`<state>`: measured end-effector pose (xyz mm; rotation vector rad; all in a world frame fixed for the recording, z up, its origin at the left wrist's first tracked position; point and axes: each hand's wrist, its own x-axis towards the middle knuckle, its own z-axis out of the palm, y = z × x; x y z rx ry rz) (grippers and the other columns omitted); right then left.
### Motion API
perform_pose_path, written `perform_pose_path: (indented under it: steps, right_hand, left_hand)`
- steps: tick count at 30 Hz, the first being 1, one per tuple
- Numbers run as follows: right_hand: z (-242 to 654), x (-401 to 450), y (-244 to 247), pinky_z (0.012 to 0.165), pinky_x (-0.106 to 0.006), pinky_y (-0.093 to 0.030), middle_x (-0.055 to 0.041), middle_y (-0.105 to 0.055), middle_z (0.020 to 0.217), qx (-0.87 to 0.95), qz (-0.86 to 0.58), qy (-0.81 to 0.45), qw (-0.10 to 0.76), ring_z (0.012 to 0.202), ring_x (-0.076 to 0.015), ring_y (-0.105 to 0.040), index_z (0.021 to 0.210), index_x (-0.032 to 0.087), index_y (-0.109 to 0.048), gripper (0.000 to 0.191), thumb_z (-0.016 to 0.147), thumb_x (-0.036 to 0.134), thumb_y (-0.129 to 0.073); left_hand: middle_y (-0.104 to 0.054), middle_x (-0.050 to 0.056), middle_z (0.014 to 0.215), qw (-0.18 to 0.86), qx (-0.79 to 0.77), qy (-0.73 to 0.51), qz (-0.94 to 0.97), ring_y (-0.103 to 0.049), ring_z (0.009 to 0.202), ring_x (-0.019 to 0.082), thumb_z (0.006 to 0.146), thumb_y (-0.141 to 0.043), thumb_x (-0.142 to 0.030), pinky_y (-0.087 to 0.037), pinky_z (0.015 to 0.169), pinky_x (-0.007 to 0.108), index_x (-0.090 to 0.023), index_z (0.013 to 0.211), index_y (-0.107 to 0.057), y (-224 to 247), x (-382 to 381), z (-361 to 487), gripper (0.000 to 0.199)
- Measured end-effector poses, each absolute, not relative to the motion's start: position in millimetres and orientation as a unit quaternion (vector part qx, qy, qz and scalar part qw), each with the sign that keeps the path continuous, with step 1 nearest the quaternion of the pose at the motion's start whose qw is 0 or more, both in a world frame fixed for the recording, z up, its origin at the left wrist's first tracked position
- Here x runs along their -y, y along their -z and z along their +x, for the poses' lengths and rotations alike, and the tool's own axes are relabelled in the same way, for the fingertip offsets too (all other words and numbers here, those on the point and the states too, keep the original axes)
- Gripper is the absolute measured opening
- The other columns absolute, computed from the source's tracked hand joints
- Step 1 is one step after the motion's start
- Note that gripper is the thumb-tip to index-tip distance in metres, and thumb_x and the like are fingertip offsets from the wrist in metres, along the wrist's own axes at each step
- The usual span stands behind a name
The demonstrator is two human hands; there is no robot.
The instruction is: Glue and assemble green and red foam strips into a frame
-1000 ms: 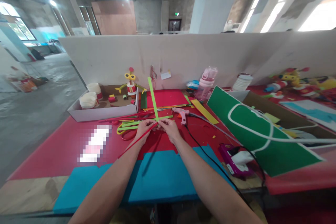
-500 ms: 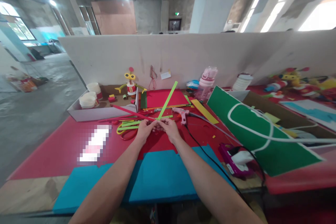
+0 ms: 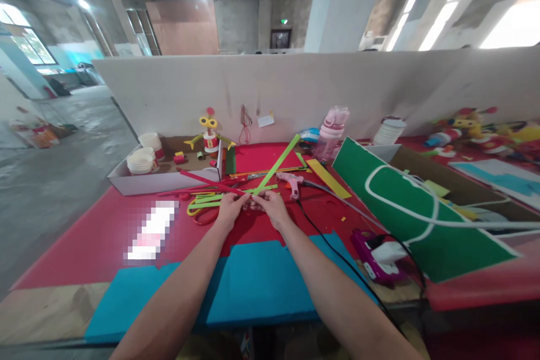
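Overexposed windows [image 3: 515, 18], soft blur, stretched edges

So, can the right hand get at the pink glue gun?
Probably yes: nothing visible stands between the right hand and the pink glue gun, though that hand holds a green strip.

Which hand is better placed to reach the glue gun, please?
Probably the right hand: the glue gun lies close to it, and the left hand is farther away. Both hands are busy with strips, however.

We've got a pink bottle [image 3: 331, 138] before the white partition [image 3: 295, 84], purple power strip [image 3: 363, 251] with white plug [image 3: 388, 252] at right, concrete pillar [image 3: 331, 17] behind. Pile [image 3: 40, 132] on left floor [image 3: 86, 115]: maybe packaging, blurred.
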<state>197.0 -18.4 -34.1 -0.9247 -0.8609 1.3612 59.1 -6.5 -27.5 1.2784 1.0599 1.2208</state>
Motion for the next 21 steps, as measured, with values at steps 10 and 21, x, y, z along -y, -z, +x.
perform_pose_path:
  steps: [10,21]
  right_hand:
    - [196.1,19.5,30.5,0.065,-0.032,-0.059,-0.0004,-0.066,0.06,0.399,-0.403,-0.559,0.605,0.059,-0.0167,-0.066,0.065,0.017,-0.059,0.035,0.053,0.04,-0.082]
    - [196.7,16.6,35.7,0.067,-0.031,-0.059,-0.0004,-0.067,0.064,0.374,-0.386,-0.586,0.607,0.06,-0.0153,-0.067,0.07,0.016,-0.058,0.036,0.054,0.037,-0.083]
  left_hand:
    - [-0.061,0.002,0.053,0.494,-0.46,-0.503,0.54,-0.052,0.049,0.012,0.064,-0.075,-0.043,-0.039,0.05,0.023,-0.014,0.061,-0.064,23.9,9.1,61.4,0.031]
    - [-0.06,0.0,0.058,0.513,-0.421,-0.513,0.545,-0.052,0.052,0.011,0.065,-0.074,-0.041,-0.041,0.052,0.023,-0.015,0.066,-0.061,24.3,8.6,60.4,0.029]
